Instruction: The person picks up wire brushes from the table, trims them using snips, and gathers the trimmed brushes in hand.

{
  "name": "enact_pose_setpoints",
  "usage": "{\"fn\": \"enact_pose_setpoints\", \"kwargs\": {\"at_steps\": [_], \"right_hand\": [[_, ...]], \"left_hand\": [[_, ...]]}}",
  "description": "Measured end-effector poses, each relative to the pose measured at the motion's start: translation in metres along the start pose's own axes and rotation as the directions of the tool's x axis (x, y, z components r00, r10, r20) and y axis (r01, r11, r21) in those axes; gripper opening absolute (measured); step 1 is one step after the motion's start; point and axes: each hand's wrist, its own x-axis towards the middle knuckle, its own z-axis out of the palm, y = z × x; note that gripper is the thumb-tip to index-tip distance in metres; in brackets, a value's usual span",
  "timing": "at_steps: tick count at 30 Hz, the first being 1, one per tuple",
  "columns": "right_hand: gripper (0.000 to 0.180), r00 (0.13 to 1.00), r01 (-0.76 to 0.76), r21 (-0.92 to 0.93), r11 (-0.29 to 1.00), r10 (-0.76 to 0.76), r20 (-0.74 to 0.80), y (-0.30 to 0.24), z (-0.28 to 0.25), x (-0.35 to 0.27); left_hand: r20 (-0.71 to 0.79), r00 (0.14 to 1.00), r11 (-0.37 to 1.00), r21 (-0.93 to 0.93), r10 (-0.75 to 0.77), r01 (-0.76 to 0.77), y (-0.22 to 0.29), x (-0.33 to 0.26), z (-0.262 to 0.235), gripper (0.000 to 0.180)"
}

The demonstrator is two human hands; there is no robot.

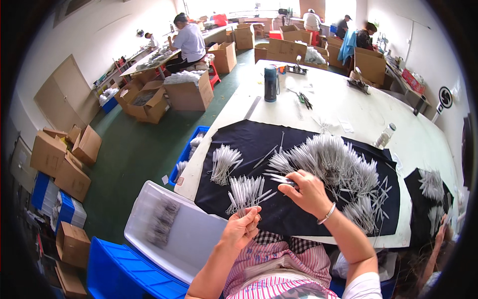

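Observation:
My left hand (242,225) is closed round the wire stems of a bunch of small white-bristled wire brushes (247,193), bristle ends fanned upward. Just right of it, my right hand (309,195) pinches a few more brushes (279,178), their tips pointing left. Both hands are over a dark cloth (294,219) on the white table. A large heap of the same brushes (338,159) lies beyond and right of my right hand. One smaller bundle (225,163) rests on the cloth at the left, and a few single brushes lie loose.
A white plastic bin (184,244) holding a brush pile stands left of my left arm, above a blue bin (129,274). On the table are a dark bottle (271,83), pliers (304,101) and a clear bottle (385,135). Another person's hand (440,230) shows at right. Cardboard boxes (189,92) stand behind.

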Motion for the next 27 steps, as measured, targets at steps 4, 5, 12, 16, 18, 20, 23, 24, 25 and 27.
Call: {"fn": "enact_pose_setpoints", "kwargs": {"at_steps": [4, 5, 12, 16, 18, 20, 23, 24, 25, 27], "right_hand": [[0.021, 0.902, -0.409, 0.78, 0.474, 0.339, 0.267, 0.004, 0.048, -0.021], [0.019, 0.822, -0.525, 0.826, 0.205, 0.375, 0.429, -0.005, 0.056, -0.024], [0.013, 0.802, -0.488, 0.867, -0.098, 0.342, 0.49, -0.032, 0.1, -0.022], [0.008, 0.763, -0.442, 0.865, -0.236, 0.408, 0.501, -0.023, 0.098, -0.017], [0.014, 0.713, -0.398, 0.84, -0.369, 0.452, 0.536, -0.017, 0.09, -0.01], [0.014, 0.718, -0.371, 0.831, -0.415, 0.439, 0.54, -0.008, 0.084, -0.008], [0.012, 0.721, -0.348, 0.82, -0.454, 0.43, 0.543, -0.003, 0.074, -0.006], [0.013, 0.718, -0.336, 0.82, -0.463, 0.438, 0.541, -0.002, 0.073, -0.005], [0.015, 0.715, -0.326, 0.819, -0.472, 0.444, 0.54, -0.002, 0.072, -0.004], [0.014, 0.708, -0.324, 0.822, -0.468, 0.456, 0.539, -0.002, 0.072, -0.003]], "left_hand": [[0.003, 0.984, 0.984, -0.007, 0.179, -0.179, -0.009, 0.004, 0.002, 0.012], [-0.019, 0.965, 0.964, 0.068, 0.26, -0.258, -0.011, 0.004, 0.002, 0.011], [-0.107, 0.709, 0.586, 0.655, 0.697, -0.477, -0.025, 0.018, -0.005, 0.011], [-0.187, 0.753, 0.693, 0.572, 0.631, -0.438, -0.023, 0.019, -0.001, 0.014], [-0.172, 0.794, 0.751, 0.489, 0.583, -0.445, -0.02, 0.019, -0.007, 0.016], [-0.146, 0.878, 0.846, 0.377, 0.456, -0.377, -0.016, 0.017, -0.016, 0.019], [-0.16, 0.919, 0.902, 0.309, 0.361, -0.3, -0.017, 0.018, -0.025, 0.019], [-0.159, 0.926, 0.911, 0.3, 0.342, -0.285, -0.016, 0.016, -0.026, 0.022], [-0.152, 0.929, 0.911, 0.301, 0.338, -0.282, -0.016, 0.016, -0.027, 0.022], [-0.182, 0.928, 0.926, 0.258, 0.326, -0.275, -0.015, 0.016, -0.03, 0.022]]}}
